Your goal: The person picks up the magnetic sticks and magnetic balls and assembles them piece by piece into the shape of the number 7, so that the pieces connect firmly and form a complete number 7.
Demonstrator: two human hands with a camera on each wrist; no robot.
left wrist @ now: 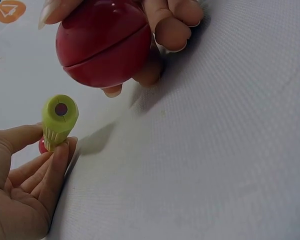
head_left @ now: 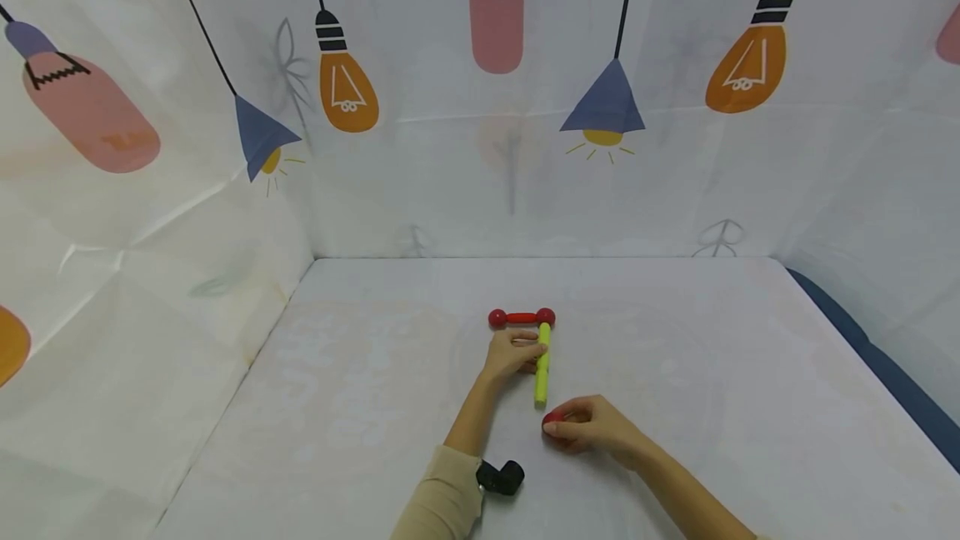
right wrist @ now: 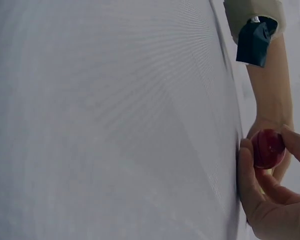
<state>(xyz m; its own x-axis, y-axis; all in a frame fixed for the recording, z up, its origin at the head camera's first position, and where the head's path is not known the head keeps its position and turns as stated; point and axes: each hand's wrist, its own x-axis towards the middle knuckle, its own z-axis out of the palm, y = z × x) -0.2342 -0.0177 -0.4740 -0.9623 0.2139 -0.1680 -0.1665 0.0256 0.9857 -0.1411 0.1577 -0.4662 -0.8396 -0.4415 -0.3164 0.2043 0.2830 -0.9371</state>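
My left hand (head_left: 516,352) pinches a yellow-green rod (head_left: 542,382) between thumb and fingers. The rod's far end meets a red ball (head_left: 546,317), which a short red rod (head_left: 521,318) links to another red ball (head_left: 497,318). In the left wrist view the rod's near end shows a round hole with a dark centre. Just off that near end, my right hand (head_left: 592,427) holds a loose red ball (left wrist: 105,45) by thumb and fingertips. A seam line runs around this ball.
All of this is on a white table (head_left: 360,407). A black wrist camera (head_left: 501,478) sits at the left sleeve cuff. Behind the table hangs a white sheet (head_left: 450,182) printed with lamps and bulbs. Dark blue material (head_left: 862,340) shows past the right edge.
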